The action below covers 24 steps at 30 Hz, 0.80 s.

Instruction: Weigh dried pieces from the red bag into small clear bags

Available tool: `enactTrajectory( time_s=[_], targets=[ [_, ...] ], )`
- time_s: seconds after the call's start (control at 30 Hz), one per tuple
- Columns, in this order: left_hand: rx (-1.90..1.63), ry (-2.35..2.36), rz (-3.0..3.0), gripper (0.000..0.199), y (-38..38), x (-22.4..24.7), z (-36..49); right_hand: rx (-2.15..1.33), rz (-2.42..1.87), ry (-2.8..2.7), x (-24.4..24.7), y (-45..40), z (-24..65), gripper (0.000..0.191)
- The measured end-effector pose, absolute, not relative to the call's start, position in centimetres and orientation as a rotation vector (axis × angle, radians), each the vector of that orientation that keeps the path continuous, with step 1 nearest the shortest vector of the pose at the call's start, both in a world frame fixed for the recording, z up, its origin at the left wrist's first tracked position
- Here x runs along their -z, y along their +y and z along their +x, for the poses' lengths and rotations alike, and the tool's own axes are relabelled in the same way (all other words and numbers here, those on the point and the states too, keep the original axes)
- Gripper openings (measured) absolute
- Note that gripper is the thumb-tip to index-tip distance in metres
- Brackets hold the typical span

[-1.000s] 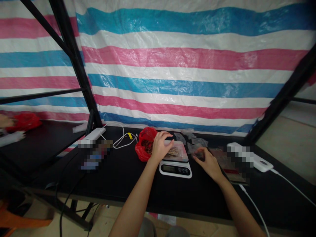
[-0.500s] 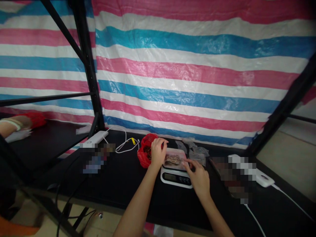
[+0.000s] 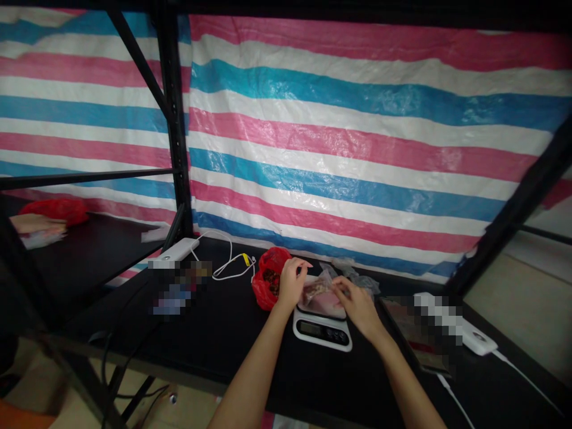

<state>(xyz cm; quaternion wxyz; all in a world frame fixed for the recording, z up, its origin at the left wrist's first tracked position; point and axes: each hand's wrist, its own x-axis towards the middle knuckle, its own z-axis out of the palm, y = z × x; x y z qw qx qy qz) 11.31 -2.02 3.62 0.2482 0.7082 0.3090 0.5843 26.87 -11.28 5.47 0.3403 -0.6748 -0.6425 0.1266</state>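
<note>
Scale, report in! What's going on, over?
Right hand pinching filled clear bag at scale. Left hand open beside red bag. Loose clear bags behind, not in the way.

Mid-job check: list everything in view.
flat digital scale: 1, white, table centre
clear plastic bag with brownish contents: 1, over scale
plastic bags: 2, red, scale's left, far left
crumpled plastic bags: several, clear, behind scale
plastic devices: 2, white, table sides
cables: several, white or black, table sides
blurred items: 2, mixed, beside devices
striped sheeting: count unclear, pink, blue, white, behind
tabletops: 2, black, centre and left
metal posts: several, black, sides
co-worker's hand: 1, far left
left hand, right hand: 1 each, at scale
</note>
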Motion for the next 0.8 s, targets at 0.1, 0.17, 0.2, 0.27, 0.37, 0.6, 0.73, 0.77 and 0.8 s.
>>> enactTrajectory(
  time_s=[0.1, 0.17, 0.2, 0.27, 0.37, 0.6, 0.73, 0.77, 0.8],
  targets=[
    [-1.405, 0.7, 1.788, 0.03, -1.6, -3.2, 11.4, -0.194, -1.621, -1.869, -8.0, -10.8, 26.0, 0.025],
    [-1.265, 0.619, 1.716, 0.038, -1.2, -2.9, 11.5, -0.076, -1.576, -1.901, -9.3, -10.5, 25.8, 0.024],
    [-1.226, 0.582, 1.677, 0.041, -1.1, -2.9, 11.6, -0.029, -1.556, -1.889, -9.7, -10.3, 25.8, 0.024],
    [-1.233, 0.52, 1.57, 0.039, -0.9, -2.8, 11.7, -0.01, -1.52, -1.837, -9.7, -9.8, 26.1, 0.023],
    [-1.322, 0.465, 1.416, 0.034, -0.8, -2.8, 11.8, -0.085, -1.45, -1.712, -8.2, -8.8, 26.6, 0.025],
    [-1.523, 0.695, 1.638, 0.025, -1.5, -2.9, 11.9, -0.28, -1.239, -1.286, -4.2, -6.4, 27.1, 0.043],
    [-1.557, 0.74, 1.65, 0.023, -1.9, -3.0, 12.0, -0.325, -1.196, -1.215, -3.9, -6.4, 26.9, 0.044],
    [-1.555, 0.734, 1.626, 0.023, -1.9, -3.0, 12.1, -0.316, -1.196, -1.211, -3.9, -6.5, 26.8, 0.043],
    [-1.552, 0.726, 1.604, 0.022, -1.8, -3.0, 12.2, -0.303, -1.195, -1.209, -4.0, -6.6, 26.8, 0.041]
  ],
)
